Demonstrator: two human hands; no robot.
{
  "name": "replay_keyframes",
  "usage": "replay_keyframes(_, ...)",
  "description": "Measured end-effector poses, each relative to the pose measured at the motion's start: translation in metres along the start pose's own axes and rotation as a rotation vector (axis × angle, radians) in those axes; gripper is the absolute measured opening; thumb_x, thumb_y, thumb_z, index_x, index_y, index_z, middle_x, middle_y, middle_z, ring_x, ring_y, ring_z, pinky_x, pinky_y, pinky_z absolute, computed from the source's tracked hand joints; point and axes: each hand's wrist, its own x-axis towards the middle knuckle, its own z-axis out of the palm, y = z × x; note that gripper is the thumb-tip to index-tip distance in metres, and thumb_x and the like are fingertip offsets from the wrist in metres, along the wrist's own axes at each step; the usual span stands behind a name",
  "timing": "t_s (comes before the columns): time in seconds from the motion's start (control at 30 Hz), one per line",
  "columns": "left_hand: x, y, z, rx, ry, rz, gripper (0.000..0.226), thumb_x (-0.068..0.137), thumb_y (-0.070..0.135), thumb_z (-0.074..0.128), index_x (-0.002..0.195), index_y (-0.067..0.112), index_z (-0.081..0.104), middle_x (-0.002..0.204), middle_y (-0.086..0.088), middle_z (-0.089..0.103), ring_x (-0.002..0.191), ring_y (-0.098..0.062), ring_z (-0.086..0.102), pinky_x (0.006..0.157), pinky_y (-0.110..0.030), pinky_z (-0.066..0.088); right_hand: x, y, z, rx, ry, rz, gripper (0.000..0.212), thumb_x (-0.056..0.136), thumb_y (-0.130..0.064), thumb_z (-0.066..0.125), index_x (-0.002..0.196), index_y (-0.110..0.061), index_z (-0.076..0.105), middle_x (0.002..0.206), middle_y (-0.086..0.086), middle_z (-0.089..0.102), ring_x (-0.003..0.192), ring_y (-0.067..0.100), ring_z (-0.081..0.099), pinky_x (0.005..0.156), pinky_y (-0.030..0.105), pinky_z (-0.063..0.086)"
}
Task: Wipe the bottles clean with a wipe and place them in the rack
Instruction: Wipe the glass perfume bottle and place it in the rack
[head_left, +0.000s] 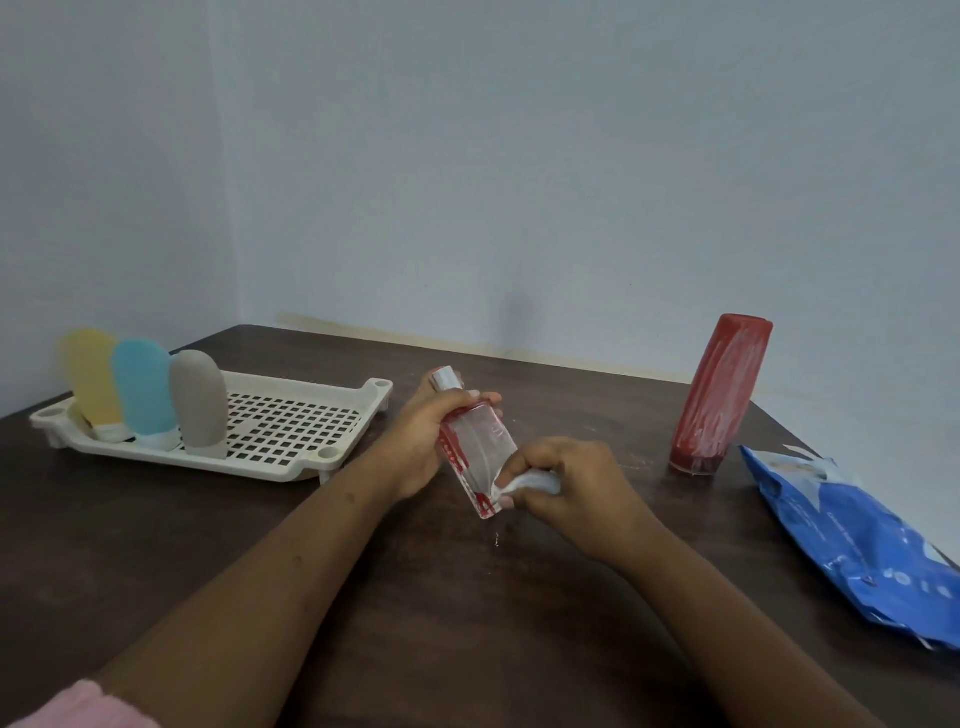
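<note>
Left hand (423, 441) is wrapped around the upper part of a clear bottle (480, 447) with red smears and a silver cap, holding it tilted just above the desk (467, 623). Right hand (576, 488) pinches a bunched white wipe (530, 482) against the bottle's lower end. Over on the left the rack (291, 421) has yellow (93, 379), blue (141, 389) and grey (200, 410) bottles standing cap-down in a row. A red bottle (719, 395) streaked with white stands on the right, near a blue wipe pack (852, 540).
</note>
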Motion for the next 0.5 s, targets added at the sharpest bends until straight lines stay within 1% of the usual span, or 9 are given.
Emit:
replay_keyframes(0.03, -0.0008, 0.0013, -0.0004, -0.031, -0.011, -0.016, 0.014, 0.095, 0.002, 0.049, 0.104, 0.012, 0.043, 0.104, -0.016, 0.071, 0.097, -0.03, 0.067, 0.091, -0.044, 0.053, 0.0001, -0.0012, 0.0016, -0.023, -0.012, -0.019, 0.011, 0.077, -0.017, 0.074, 0.088, -0.021, 0.073, 0.086, -0.016, 0.062, 0.078, -0.004, 0.057, 0.065, 0.003, 0.04)
replay_keyframes(0.1, -0.0007, 0.0026, -0.0022, -0.069, -0.02, -0.048, 0.01, 0.095, 0.002, 0.048, 0.103, 0.009, 0.048, 0.106, -0.017, 0.071, 0.099, -0.03, 0.066, 0.092, -0.044, 0.052, 0.0011, -0.0001, 0.0021, -0.044, -0.018, -0.023, 0.009, 0.078, -0.017, 0.074, 0.086, -0.021, 0.073, 0.085, -0.016, 0.062, 0.077, -0.004, 0.056, 0.064, 0.004, 0.04)
replay_keyframes(0.17, -0.0001, 0.0029, -0.0028, -0.082, -0.009, -0.062, 0.013, 0.094, 0.004, 0.049, 0.106, 0.006, 0.051, 0.106, -0.017, 0.071, 0.1, -0.03, 0.067, 0.092, -0.044, 0.052, 0.0024, 0.0041, 0.0009, -0.018, 0.026, 0.02, 0.006, 0.077, -0.019, 0.075, 0.082, -0.022, 0.073, 0.085, -0.013, 0.065, 0.078, -0.001, 0.058, 0.063, 0.006, 0.039)
replay_keyframes(0.23, 0.0001, 0.002, -0.0024, -0.09, 0.004, -0.06, 0.019, 0.094, 0.005, 0.05, 0.112, 0.006, 0.047, 0.109, -0.018, 0.071, 0.102, -0.031, 0.067, 0.091, -0.044, 0.053, 0.0025, 0.0071, 0.0009, 0.004, 0.083, 0.059, 0.006, 0.076, -0.02, 0.076, 0.078, -0.024, 0.071, 0.086, -0.011, 0.066, 0.079, 0.001, 0.058, 0.065, 0.009, 0.04)
replay_keyframes(0.27, 0.0001, 0.0018, -0.0017, -0.093, 0.009, -0.058, 0.018, 0.094, 0.005, 0.049, 0.112, 0.005, 0.048, 0.109, -0.018, 0.071, 0.102, -0.032, 0.067, 0.091, -0.045, 0.053, 0.0021, 0.0074, 0.002, 0.003, 0.096, 0.06, 0.007, 0.076, -0.02, 0.076, 0.078, -0.025, 0.071, 0.086, -0.011, 0.066, 0.08, 0.001, 0.058, 0.066, 0.011, 0.041)
replay_keyframes(0.33, -0.0003, 0.0018, -0.0016, -0.093, 0.01, -0.059, 0.012, 0.095, 0.006, 0.048, 0.107, 0.005, 0.051, 0.106, -0.018, 0.071, 0.102, -0.032, 0.066, 0.094, -0.046, 0.051, 0.0012, 0.0046, 0.0049, -0.013, 0.076, 0.045, 0.006, 0.077, -0.022, 0.075, 0.08, -0.025, 0.071, 0.087, -0.011, 0.065, 0.081, 0.001, 0.057, 0.066, 0.011, 0.041)
replay_keyframes(0.37, -0.0005, 0.0019, -0.0021, -0.093, 0.011, -0.061, 0.014, 0.095, 0.007, 0.047, 0.108, 0.004, 0.051, 0.104, -0.017, 0.072, 0.1, -0.031, 0.067, 0.093, -0.046, 0.052, 0.001, 0.0027, 0.0059, -0.022, 0.055, 0.041, 0.005, 0.077, -0.023, 0.074, 0.081, -0.025, 0.071, 0.088, -0.012, 0.064, 0.082, 0.001, 0.057, 0.066, 0.011, 0.04)
replay_keyframes(0.47, -0.0001, 0.0023, -0.0024, -0.093, 0.006, -0.061, 0.035, 0.095, 0.008, 0.046, 0.128, 0.0, 0.045, 0.099, -0.015, 0.073, 0.09, -0.027, 0.071, 0.08, -0.04, 0.057, 0.0024, 0.0045, 0.0037, 0.019, 0.054, 0.077, 0.007, 0.076, -0.02, 0.076, 0.078, -0.025, 0.071, 0.085, -0.013, 0.064, 0.079, 0.0, 0.058, 0.064, 0.006, 0.039)
replay_keyframes(0.5, 0.0002, 0.0015, -0.0027, -0.099, 0.01, -0.059, 0.038, 0.094, 0.008, 0.046, 0.131, 0.001, 0.042, 0.097, -0.015, 0.073, 0.086, -0.026, 0.072, 0.075, -0.038, 0.059, 0.0027, 0.0067, 0.0022, 0.036, 0.074, 0.101, 0.008, 0.075, -0.019, 0.076, 0.077, -0.025, 0.071, 0.084, -0.014, 0.065, 0.079, -0.001, 0.058, 0.064, 0.006, 0.039)
